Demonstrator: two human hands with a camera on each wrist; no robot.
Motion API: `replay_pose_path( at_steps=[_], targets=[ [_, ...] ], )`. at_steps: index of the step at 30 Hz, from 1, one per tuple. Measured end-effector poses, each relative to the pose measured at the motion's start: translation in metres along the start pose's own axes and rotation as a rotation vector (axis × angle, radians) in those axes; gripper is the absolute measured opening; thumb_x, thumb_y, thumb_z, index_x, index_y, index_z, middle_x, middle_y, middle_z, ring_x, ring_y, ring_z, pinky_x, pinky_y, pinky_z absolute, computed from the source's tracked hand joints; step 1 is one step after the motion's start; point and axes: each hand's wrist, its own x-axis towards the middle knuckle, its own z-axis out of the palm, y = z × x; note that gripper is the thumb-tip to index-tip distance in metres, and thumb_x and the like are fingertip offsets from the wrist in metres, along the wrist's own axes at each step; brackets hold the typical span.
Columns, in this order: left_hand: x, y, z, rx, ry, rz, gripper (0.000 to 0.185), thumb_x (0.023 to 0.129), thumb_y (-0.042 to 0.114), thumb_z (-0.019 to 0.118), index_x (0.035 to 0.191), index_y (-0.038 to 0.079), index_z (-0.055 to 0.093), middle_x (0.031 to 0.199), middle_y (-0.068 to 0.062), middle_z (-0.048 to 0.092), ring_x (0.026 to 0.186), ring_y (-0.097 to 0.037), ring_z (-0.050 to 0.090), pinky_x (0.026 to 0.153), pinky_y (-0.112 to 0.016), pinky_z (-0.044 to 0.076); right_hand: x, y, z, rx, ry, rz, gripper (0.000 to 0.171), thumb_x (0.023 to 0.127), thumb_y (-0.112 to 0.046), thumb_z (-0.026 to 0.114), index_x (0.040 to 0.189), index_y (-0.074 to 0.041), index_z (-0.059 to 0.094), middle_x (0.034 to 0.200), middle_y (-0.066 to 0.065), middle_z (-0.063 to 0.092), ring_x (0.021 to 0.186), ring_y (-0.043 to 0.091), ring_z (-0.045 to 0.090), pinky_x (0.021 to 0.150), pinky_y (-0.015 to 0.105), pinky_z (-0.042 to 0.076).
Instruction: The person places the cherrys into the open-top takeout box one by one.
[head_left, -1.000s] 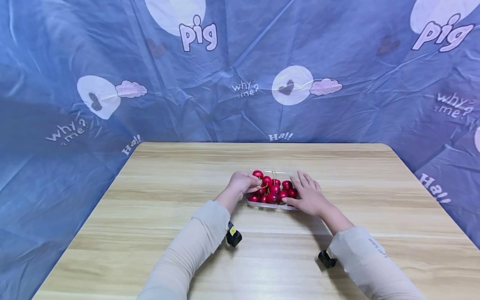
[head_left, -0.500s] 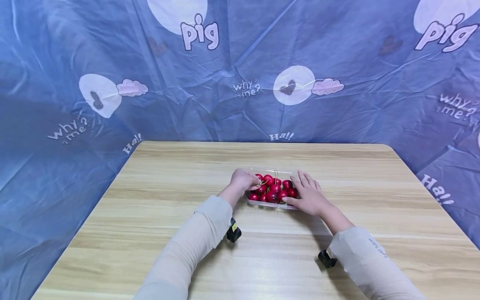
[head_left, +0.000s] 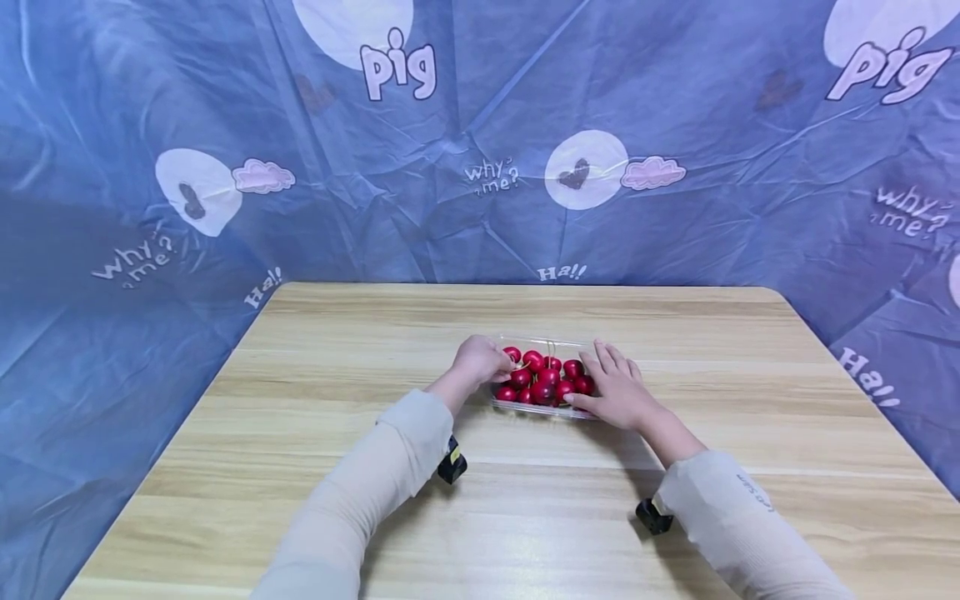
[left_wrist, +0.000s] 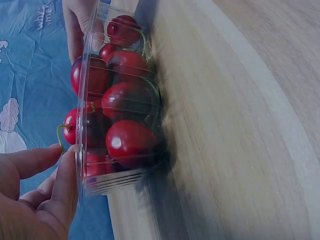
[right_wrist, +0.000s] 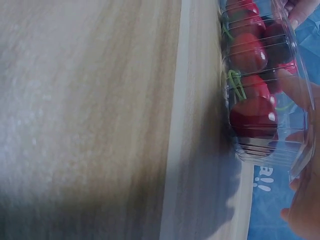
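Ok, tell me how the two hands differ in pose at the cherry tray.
The left hand is curled, its fingers bent at the tray's left end; the right hand lies flatter, fingers stretched along the right side. The left hand's fingertips sit by the cherries at the rim, and I cannot tell if they pinch one; the right thumb points along the near edge. Both hands touch the tray and rest over the table.

Head view: high, facing forward and down across the wooden table (head_left: 315,433) toward the blue printed backdrop (head_left: 450,183). Both wrist views: close, rolled sideways, low along the tabletop. All three share the clear cherry tray (head_left: 542,408) (left_wrist: 95,185) (right_wrist: 270,150).
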Motion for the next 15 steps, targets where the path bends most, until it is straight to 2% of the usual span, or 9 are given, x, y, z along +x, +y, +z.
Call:
replay_pose_path(
  at_steps=[9,15],
  targets=[
    [-0.007,-0.001,-0.009,0.107,-0.018,0.049,0.006,0.073,-0.009,0.058,0.076,-0.008,0.062,0.072,-0.011,0.062,0.050,-0.011,0.054,0.054,-0.022,0.053,0.002,0.001,0.002,0.036,0.022,-0.012,0.079,0.081,-0.051,0.048,0.134,0.002,0.023,0.138,0.026,0.009,0.125,0.040,0.004,0.098,0.058,0.007],
    [-0.009,0.003,-0.016,0.247,0.003,0.073,0.009,0.073,-0.003,0.059,0.081,-0.006,0.064,0.076,-0.014,0.063,0.062,-0.021,0.061,0.055,-0.022,0.052,0.004,0.003,0.000,0.086,0.078,-0.046,0.076,0.082,-0.047,0.049,0.132,0.006,0.024,0.137,0.027,0.012,0.124,0.042,0.008,0.098,0.057,0.006]
  ],
)
